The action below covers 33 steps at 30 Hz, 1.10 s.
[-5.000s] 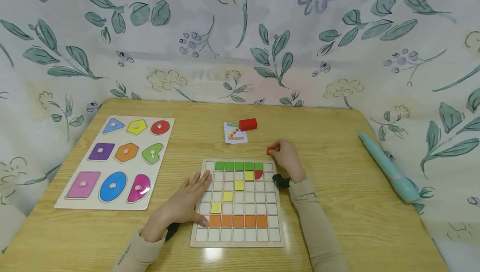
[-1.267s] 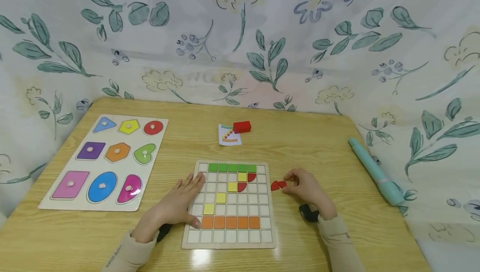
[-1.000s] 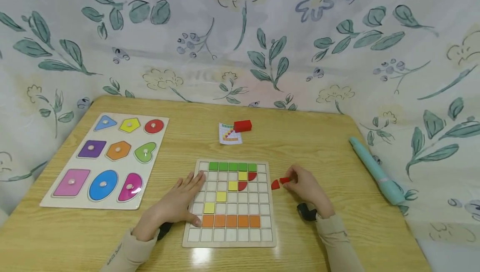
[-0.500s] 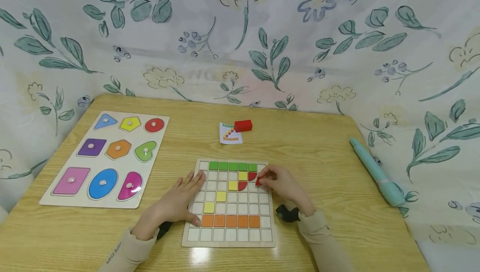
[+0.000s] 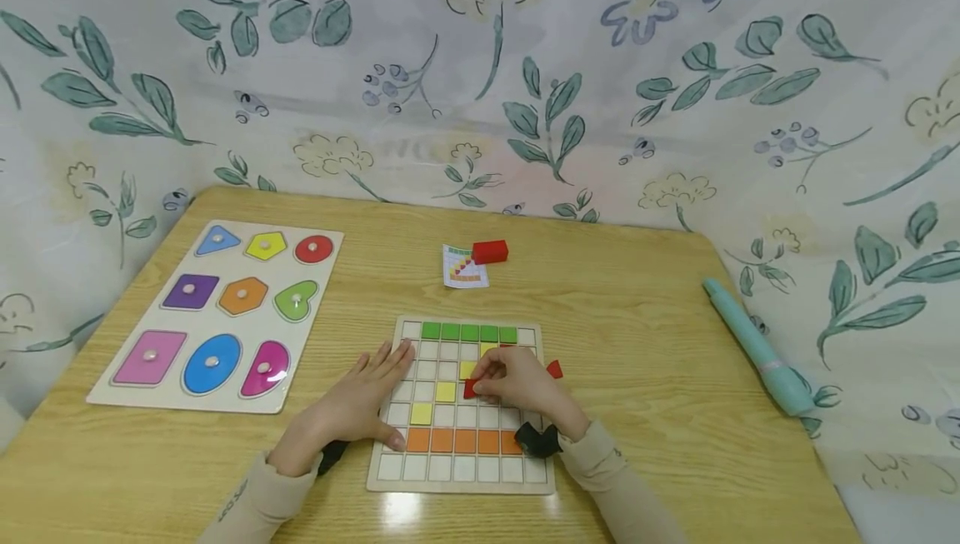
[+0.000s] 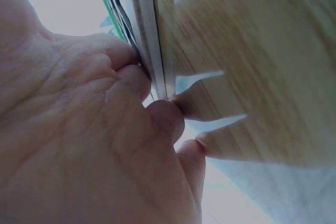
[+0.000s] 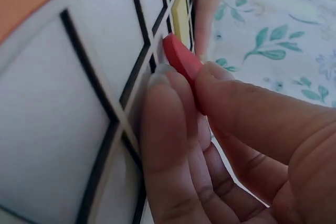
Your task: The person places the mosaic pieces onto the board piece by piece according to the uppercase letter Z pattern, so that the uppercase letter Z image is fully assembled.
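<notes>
Over the grid board [image 5: 459, 477], right hand [image 5: 521, 386] pinches red piece [image 5: 470, 389]; left hand [image 5: 352, 411] flat, fingers straight, apparently pressing board's edge.

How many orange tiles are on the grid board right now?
5, though the rightmost is partly covered. The orange tiles lie side by side in the grid board's second row from the near edge; the right hand might hide others.
</notes>
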Each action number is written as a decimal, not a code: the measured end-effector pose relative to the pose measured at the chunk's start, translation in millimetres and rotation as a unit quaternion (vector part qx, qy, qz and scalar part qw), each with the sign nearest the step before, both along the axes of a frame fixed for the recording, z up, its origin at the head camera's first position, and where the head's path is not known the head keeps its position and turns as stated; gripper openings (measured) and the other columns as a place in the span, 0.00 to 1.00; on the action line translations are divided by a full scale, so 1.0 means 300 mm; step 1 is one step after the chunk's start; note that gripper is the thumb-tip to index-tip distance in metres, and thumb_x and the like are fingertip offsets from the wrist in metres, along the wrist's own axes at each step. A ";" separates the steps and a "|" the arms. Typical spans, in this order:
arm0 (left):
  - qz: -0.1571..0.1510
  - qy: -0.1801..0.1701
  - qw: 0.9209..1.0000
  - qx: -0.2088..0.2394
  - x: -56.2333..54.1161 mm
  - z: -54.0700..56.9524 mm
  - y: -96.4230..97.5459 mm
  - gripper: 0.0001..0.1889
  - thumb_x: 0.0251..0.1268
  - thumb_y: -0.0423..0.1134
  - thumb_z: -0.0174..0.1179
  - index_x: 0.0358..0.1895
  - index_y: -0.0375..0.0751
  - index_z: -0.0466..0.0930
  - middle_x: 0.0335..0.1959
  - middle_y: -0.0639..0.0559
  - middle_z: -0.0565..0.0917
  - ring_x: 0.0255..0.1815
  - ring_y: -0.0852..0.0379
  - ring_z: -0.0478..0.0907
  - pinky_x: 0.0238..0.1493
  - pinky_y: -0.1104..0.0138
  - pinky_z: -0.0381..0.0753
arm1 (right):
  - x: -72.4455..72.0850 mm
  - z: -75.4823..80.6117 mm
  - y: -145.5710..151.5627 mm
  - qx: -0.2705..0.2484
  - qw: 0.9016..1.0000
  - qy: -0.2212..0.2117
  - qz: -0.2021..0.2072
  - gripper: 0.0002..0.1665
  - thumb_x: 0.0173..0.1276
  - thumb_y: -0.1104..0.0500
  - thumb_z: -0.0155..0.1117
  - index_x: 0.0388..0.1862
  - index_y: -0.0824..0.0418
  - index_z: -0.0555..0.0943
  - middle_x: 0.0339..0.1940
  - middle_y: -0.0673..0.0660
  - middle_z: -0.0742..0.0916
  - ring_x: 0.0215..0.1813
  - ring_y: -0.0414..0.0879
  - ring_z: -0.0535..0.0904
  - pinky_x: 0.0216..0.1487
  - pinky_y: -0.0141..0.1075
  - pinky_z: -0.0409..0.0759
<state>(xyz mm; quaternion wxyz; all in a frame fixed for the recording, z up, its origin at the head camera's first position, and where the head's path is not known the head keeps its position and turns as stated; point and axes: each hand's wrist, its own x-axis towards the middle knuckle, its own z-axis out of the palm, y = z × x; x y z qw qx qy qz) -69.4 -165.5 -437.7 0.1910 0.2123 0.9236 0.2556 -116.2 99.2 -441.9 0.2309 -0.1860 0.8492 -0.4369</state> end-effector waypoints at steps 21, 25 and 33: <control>0.008 -0.014 1.000 -0.013 0.002 -0.020 0.004 0.66 0.35 0.57 0.76 0.77 0.35 0.45 0.80 0.39 0.46 0.80 0.35 0.36 0.76 0.38 0.39 | 0.035 -0.025 -0.023 0.023 0.998 0.047 0.035 0.02 0.65 0.61 0.67 0.36 0.57 0.84 0.24 0.47 0.79 0.27 0.37 0.71 0.30 0.25 0.70; 0.012 -0.010 1.000 -0.012 0.016 -0.028 -0.002 0.66 0.34 0.57 0.76 0.77 0.34 0.46 0.79 0.38 0.47 0.79 0.34 0.37 0.75 0.37 0.40 | 0.040 -0.036 -0.029 0.027 0.997 0.054 0.042 0.04 0.62 0.61 0.69 0.36 0.57 0.84 0.23 0.46 0.78 0.26 0.35 0.69 0.29 0.24 0.69; 0.000 0.016 1.000 -0.010 -0.002 -0.033 -0.003 0.66 0.33 0.59 0.75 0.77 0.34 0.46 0.79 0.37 0.47 0.79 0.33 0.38 0.75 0.36 0.41 | 0.035 -0.022 -0.027 0.022 0.998 0.059 0.016 0.07 0.58 0.62 0.73 0.36 0.58 0.83 0.22 0.47 0.76 0.25 0.36 0.68 0.28 0.25 0.68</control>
